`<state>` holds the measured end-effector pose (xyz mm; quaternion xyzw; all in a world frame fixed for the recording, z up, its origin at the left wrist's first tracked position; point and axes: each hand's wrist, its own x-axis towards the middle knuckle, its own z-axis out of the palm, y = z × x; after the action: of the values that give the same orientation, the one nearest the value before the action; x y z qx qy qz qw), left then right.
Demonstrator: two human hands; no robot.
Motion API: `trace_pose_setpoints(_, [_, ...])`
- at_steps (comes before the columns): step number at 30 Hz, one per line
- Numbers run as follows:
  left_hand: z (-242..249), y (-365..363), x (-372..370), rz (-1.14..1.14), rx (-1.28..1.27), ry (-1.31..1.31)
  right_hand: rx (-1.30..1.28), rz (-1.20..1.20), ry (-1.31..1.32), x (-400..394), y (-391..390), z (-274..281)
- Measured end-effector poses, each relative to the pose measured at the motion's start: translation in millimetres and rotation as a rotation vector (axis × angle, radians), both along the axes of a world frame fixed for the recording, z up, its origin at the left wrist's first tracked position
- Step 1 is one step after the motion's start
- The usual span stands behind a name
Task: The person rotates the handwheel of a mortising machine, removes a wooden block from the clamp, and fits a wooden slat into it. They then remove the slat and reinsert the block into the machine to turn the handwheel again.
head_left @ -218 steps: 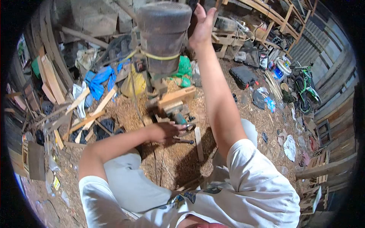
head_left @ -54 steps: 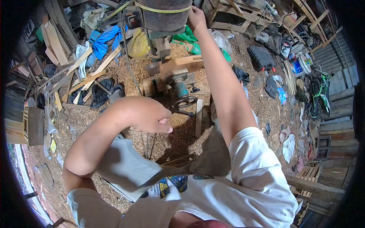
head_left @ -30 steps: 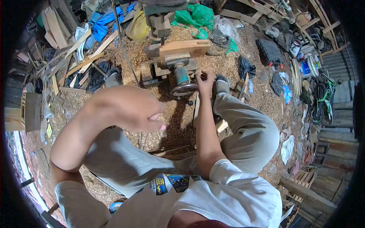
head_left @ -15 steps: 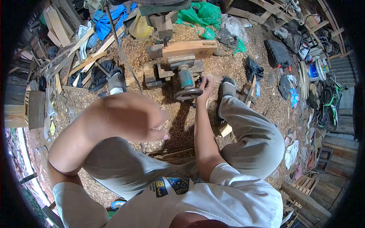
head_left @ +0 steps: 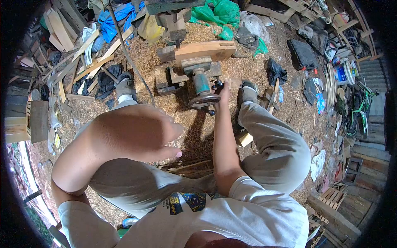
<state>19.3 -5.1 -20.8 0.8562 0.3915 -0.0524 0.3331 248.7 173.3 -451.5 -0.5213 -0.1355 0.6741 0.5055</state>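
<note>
My right hand [head_left: 223, 93] is at the right side of a green machine vise [head_left: 201, 84], its fingers closed at a black ball-ended lever [head_left: 217, 85]; part of the grip is hidden. A round metal handwheel [head_left: 204, 101] sits at the vise's near end, just left of that hand. Held crosswise at the vise's far side is a wooden beam [head_left: 204, 51] with a slot near its right end. Above it hangs the machine's tool head [head_left: 177, 31]. My left hand [head_left: 155, 134] is raised close to the camera, empty, thumb apart from the fingers.
Wood shavings [head_left: 142, 53] cover the ground. Scrap boards [head_left: 97, 66] lie at the left, with a blue tarp [head_left: 109, 27] behind. A cable [head_left: 128, 53] runs down left of the machine. Green plastic [head_left: 221, 14], a black case [head_left: 302, 54] and a small wood block [head_left: 245, 139] lie around.
My right hand has shifted slightly upward at the lever, and its fingers have changed position. The left hand has moved only slightly, its thumb a little lower. The view has tilted slightly.
</note>
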Motion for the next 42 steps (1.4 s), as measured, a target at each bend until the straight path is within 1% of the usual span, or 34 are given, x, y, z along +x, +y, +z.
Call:
trace_pose_setpoints(1, [0.5, 0.0, 0.4, -0.002, -0.011, 0.02, -0.062, 0.005, 0.189, 2.0, 3.8, -2.7])
trace_pose_setpoints(2, [0.1, -0.2, 0.3, -0.003, -0.009, 0.02, -0.061, 0.004, 0.19, 8.0, 6.8, -4.6])
trace_pose_setpoints(4, [-1.5, -1.0, -0.6, 0.011, -0.034, 0.023, -0.125, 0.263, 0.33, 19.9, 12.7, -11.8])
trace_pose_setpoints(5, [-1.0, -1.2, -0.7, 0.011, -0.033, 0.024, -0.124, 0.264, 0.33, 19.3, 14.7, -17.3])
trace_pose_setpoints(8, [2.0, -0.9, 0.7, 0.003, -0.042, 0.057, -0.155, 0.24, 0.317, 15.8, 14.2, -11.3])
trace_pose_setpoints(9, [3.2, -0.4, 1.4, 0.013, -0.063, 0.064, -0.156, 0.167, 0.152, 7.6, 3.7, 11.6])
trace_pose_setpoints(10, [4.0, -0.2, 1.8, 0.022, -0.083, 0.072, -0.155, 0.093, -0.012, 1.7, -3.4, 18.2])
trace_pose_setpoints(11, [2.9, -0.5, 1.6, 0.021, -0.083, 0.074, -0.155, 0.093, -0.01, -3.6, -8.4, 19.2])
trace_pose_setpoints(13, [0.1, -1.3, 0.1, 0.029, -0.06, 0.049, 0.133, -0.04, -0.18, -10.3, -15.0, -0.8])
trace_pose_setpoints(14, [1.4, -1.0, 0.6, 0.029, -0.059, 0.052, 0.225, -0.145, -0.245, -10.6, -22.6, -10.6])
trace_pose_setpoints(15, [3.1, -0.4, 1.7, 0.026, -0.062, 0.081, 0.226, -0.146, -0.242, -13.8, -30.6, -5.8])
trace_pose_setpoints(17, [3.1, -0.4, 1.2, 0.022, -0.065, 0.11, 0.404, -0.103, -0.433, -20.6, -41.8, 10.2])
trace_pose_setpoints(18, [0.5, -1.6, -0.2, 0.019, -0.053, 0.091, 0.446, -0.118, -0.484, -22.9, -41.2, 12.6])
trace_pose_setpoints(19, [-1.2, -2.5, -1.2, 0.017, -0.04, 0.072, 0.448, -0.118, -0.484, -22.5, -41.0, 15.4])
trace_pose_setpoints(22, [-1.2, -4.1, -3.0, 0.026, -0.03, 0.045, 0.388, -0.081, -0.679, -20.5, -43.3, 33.5])
trace_pose_setpoints(23, [-0.2, -3.9, -3.3, 0.027, -0.029, 0.047, 0.388, -0.081, -0.678, -20.1, -40.7, 27.7])
trace_pose_setpoints(24, [1.3, -3.2, -3.5, 0.03, -0.046, 0.055, 0.432, -0.102, -0.762, -19.2, -35.9, 10.9])
trace_pose_setpoints(25, [2.0, -2.8, -3.8, 0.034, -0.063, 0.062, 0.476, -0.123, -0.847, -19.9, -33.6, 6.8])
trace_pose_setpoints(26, [1.8, -2.7, -4.6, 0.034, -0.062, 0.062, 0.477, -0.122, -0.846, -19.5, -32.4, 2.6])
trace_pose_setpoints(29, [-0.6, -3.7, -8.5, 0.013, -0.037, 0.064, 0.446, -0.112, -0.851, -19.5, -34.8, 13.7])
trace_pose_setpoints(32, [-3.5, -5.3, -11.8, 0.0, -0.035, 0.015, 0.424, -0.07, -0.877, -19.2, -34.7, 20.0])
trace_pose_setpoints(34, [-2.8, -6.5, -12.5, 0.005, -0.054, 0.037, 0.405, -0.082, -0.796, -21.3, -32.7, 15.9])
trace_pose_setpoints(38, [-0.6, -8.3, -13.9, 0.009, -0.072, 0.067, 0.426, -0.103, -0.804, -23.3, -29.9, 8.9])
trace_pose_setpoints(40, [0.3, -9.4, -14.6, 0.014, -0.061, 0.062, 0.416, -0.091, -0.949, -23.4, -28.2, 7.4])
trace_pose_setpoints(42, [0.4, -10.3, -15.8, 0.011, -0.053, 0.059, 0.385, -0.066, -0.98, -23.4, -28.3, 10.6])
